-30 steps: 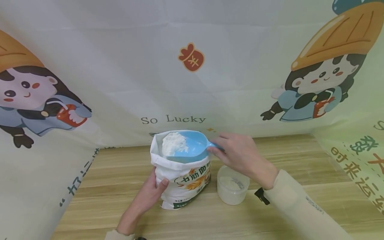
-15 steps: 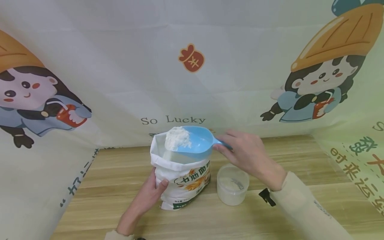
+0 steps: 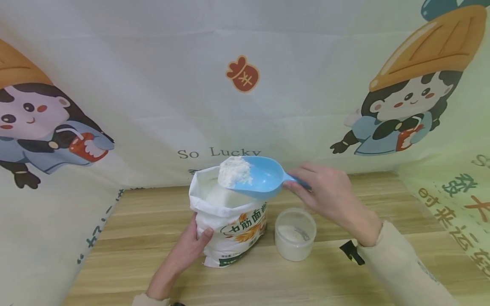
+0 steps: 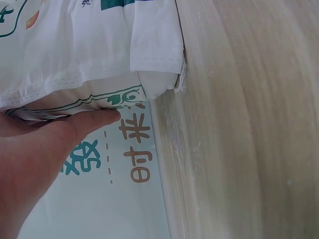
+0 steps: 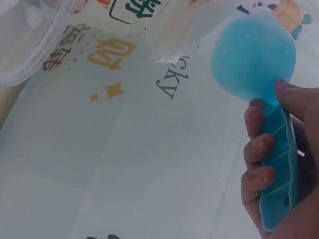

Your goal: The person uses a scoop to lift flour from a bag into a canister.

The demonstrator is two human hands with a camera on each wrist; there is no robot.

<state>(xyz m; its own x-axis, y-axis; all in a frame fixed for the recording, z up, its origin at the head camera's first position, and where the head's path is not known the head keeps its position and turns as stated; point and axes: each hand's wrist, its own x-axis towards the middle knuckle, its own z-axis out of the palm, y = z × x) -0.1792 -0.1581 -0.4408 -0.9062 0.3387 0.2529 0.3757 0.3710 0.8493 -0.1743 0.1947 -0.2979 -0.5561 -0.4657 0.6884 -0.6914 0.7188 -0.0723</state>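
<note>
A white flour bag (image 3: 216,221) with printed lettering stands upright on the table, its top folded back and flour inside. My left hand (image 3: 186,248) grips the bag's left side, the thumb across its front; the other fingers are mostly hidden behind it. In my right hand (image 3: 329,193) is the handle of a blue scoop (image 3: 266,176), the fingers curled round it in the right wrist view. A heap of white flour (image 3: 235,171) fills the scoop's front end. The scoop is held above the right part of the bag's mouth.
A clear round plastic tub (image 3: 294,252) with some white flour in it stands right of the bag, below my right forearm. The wood-grain table (image 3: 126,238) is bordered by a printed cloth backdrop (image 3: 183,85) at the back and sides.
My right hand has lifted the flour-laden scoop up and to the right, from inside the bag's mouth to above it. My left hand keeps its grip on the bag.
</note>
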